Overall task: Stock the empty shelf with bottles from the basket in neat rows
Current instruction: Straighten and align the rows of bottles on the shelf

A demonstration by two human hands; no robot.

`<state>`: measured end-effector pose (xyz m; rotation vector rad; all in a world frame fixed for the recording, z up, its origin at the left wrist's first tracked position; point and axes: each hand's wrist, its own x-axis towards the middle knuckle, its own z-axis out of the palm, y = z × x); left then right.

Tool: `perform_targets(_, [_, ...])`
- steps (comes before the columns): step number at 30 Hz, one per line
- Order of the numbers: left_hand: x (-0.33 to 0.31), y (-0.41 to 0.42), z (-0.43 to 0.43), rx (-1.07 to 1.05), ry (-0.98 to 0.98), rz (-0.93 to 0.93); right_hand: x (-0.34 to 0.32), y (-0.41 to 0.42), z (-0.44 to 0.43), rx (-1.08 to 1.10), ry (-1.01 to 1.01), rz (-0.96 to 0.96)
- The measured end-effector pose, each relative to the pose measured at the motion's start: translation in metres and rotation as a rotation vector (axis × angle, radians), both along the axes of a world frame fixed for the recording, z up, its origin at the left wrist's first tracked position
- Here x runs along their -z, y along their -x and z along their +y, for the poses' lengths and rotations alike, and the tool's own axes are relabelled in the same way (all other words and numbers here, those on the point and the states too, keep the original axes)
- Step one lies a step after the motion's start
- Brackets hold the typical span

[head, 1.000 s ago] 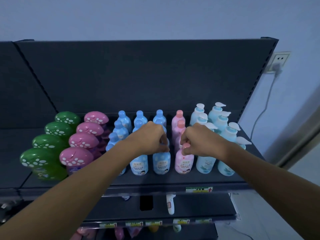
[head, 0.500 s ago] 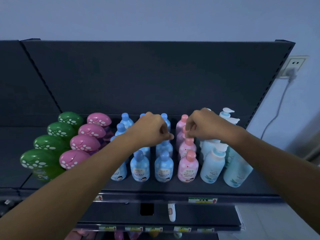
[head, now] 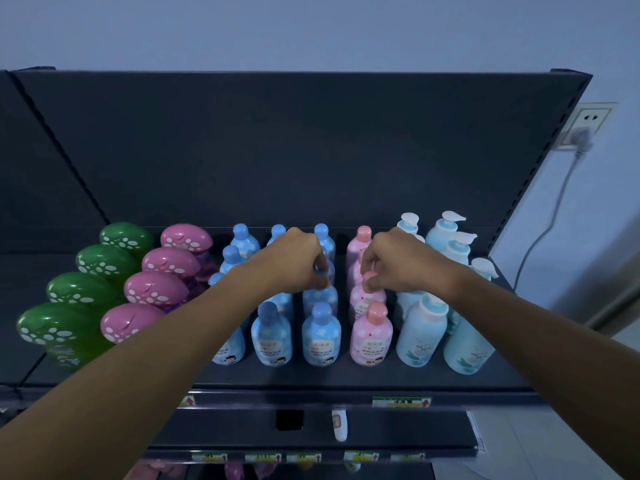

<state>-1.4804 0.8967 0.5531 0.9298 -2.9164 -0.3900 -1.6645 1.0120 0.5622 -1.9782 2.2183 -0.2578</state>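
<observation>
Left hand (head: 294, 263) pinches a blue bottle (head: 320, 301) by its cap, right hand (head: 401, 263) a pink bottle (head: 366, 302) (both second-row).

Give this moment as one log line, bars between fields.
left hand: pinches cap of blue bottle | right hand: pinches cap of pink bottle | shelf: bottles in rows

white socket (head: 593, 123) with grey plug (head: 581, 138) on the pale wall (head: 311, 29), far right
</observation>
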Motion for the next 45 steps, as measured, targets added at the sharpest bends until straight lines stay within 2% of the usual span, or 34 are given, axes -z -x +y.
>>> perform_targets(8, [0.000, 0.005, 0.003, 0.010, -0.029, 0.036, 0.001, 0.001, -0.002, 0.011, -0.009, 0.001])
perform_targets(12, [-0.009, 0.006, 0.000, -0.030, -0.037, -0.016, -0.007, 0.006, -0.013, 0.110, 0.091, -0.040])
perform_targets(14, [-0.015, 0.009, -0.007, -0.086, 0.012, 0.019, -0.009, 0.009, -0.021, 0.170, 0.127, -0.019])
perform_targets(17, [-0.018, 0.015, -0.019, -0.175, 0.072, 0.077, -0.007, 0.009, -0.032, 0.187, 0.080, -0.019])
perform_targets(21, [-0.013, 0.020, -0.025, -0.145, 0.019, -0.022, -0.001, 0.006, -0.037, 0.181, -0.001, -0.019])
perform_targets(33, [-0.002, 0.023, -0.024, -0.164, -0.014, 0.071, -0.002, 0.008, -0.040, 0.224, -0.009, 0.049])
perform_targets(39, [-0.001, 0.021, -0.023, -0.164, -0.029, 0.052, -0.001, 0.010, -0.037, 0.215, -0.002, 0.011])
perform_targets(43, [-0.010, 0.020, -0.014, -0.180, 0.039, 0.011, -0.023, 0.013, -0.019, 0.204, 0.076, -0.012])
perform_targets(45, [-0.017, 0.021, -0.005, -0.182, 0.084, 0.067, -0.040, 0.017, -0.002, 0.209, 0.147, -0.029])
